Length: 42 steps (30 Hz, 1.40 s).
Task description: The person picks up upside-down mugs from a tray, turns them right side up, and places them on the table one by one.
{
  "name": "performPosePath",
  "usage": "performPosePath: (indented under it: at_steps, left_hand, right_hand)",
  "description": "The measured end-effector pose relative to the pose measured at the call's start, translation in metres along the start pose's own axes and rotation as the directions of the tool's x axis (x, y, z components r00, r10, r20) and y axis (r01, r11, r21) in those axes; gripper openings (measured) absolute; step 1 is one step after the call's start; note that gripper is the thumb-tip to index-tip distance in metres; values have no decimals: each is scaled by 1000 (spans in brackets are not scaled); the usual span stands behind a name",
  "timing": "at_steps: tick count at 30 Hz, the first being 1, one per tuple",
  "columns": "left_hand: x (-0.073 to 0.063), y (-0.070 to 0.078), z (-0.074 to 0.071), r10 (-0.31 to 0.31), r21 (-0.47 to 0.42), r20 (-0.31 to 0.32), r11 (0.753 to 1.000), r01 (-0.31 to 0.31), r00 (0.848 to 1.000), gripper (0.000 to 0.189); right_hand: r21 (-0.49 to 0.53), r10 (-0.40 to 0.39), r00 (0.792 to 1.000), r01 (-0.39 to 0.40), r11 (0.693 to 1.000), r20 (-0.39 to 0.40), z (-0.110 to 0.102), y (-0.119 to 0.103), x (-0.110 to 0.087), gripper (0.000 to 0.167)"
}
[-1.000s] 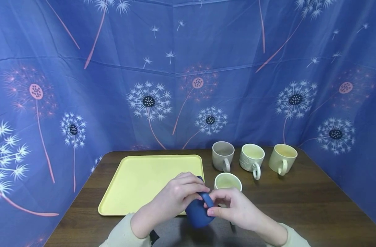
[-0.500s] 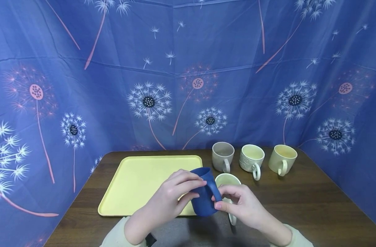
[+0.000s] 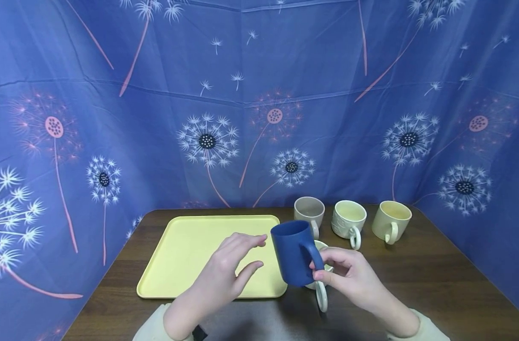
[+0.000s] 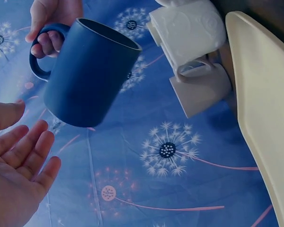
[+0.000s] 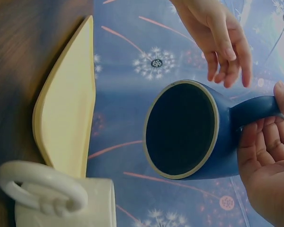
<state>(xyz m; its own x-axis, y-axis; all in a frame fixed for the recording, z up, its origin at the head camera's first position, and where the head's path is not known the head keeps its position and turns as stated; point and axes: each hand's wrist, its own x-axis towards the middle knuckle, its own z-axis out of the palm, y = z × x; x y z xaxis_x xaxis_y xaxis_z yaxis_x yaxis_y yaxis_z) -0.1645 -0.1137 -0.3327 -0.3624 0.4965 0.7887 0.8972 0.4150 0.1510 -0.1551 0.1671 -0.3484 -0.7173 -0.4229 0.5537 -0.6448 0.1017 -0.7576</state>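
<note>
A dark blue mug (image 3: 291,253) is held in the air, roughly upright with a slight tilt. My right hand (image 3: 355,277) grips it by the handle, thumb on one side and fingers curled through the loop, as the right wrist view shows with the mug's base (image 5: 182,130) facing that camera. My left hand (image 3: 221,265) is apart from the mug on its left, fingers extended and thumb spread, holding nothing. Behind the blue mug, a pale mug with a white handle (image 3: 321,297) stands on the table, partly hidden.
A yellow tray (image 3: 183,255) lies on the left of the wooden table (image 3: 434,293). Along the back right stand a grey mug (image 3: 304,213), a white embossed mug (image 3: 344,225) and a cream mug (image 3: 385,227). A blue dandelion-print cloth (image 3: 349,118) hangs behind.
The blue mug has risen and turned upright, moving to the right with my right hand. My left hand has let go of its side and drawn away to the left.
</note>
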Motion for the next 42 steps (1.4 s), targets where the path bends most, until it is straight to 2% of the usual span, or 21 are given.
performPosePath:
  at_steps: [7, 12, 20, 24, 27, 31, 35, 39, 42]
  left_hand:
    - [-11, -6, 2, -53, 30, -14, 998, 53, 999, 35]
    - [-20, -12, 3, -108, 61, -8, 992, 108, 994, 34]
    - [-31, -19, 4, -161, 120, 8, 980, 159, 987, 35]
    - [-36, -23, 4, -202, 143, 18, 970, 198, 979, 36]
    - [-40, -26, 4, -228, 167, 19, 961, 222, 973, 37]
    - [-45, -29, 4, -240, 189, 3, 953, 235, 971, 38]
    - [-49, -32, 4, -253, 211, -7, 945, 249, 967, 38]
    - [-52, -34, 3, -270, 228, -11, 937, 266, 963, 37]
    - [-54, -36, 3, -289, 238, -9, 929, 283, 957, 37]
  right_hand:
    - [-63, -62, 997, 58, 996, -50, -13, 3, -6, 26]
    - [-109, -70, 991, 57, 992, -111, -22, 3, -10, 32]
    - [-171, -73, 981, 41, 984, -182, -35, 4, -17, 29]
    - [-123, -69, 975, 43, 991, -211, -41, 8, -23, 31]
    - [-37, -117, 966, 111, 993, -229, -44, 14, -26, 34]
    - [16, -181, 949, 192, 981, -259, -50, 21, -30, 36]
    - [29, -200, 938, 217, 976, -282, -57, 26, -35, 36]
    - [9, -187, 935, 199, 980, -302, -63, 29, -40, 33]
    - [-46, -126, 937, 118, 992, -325, -67, 31, -46, 30]
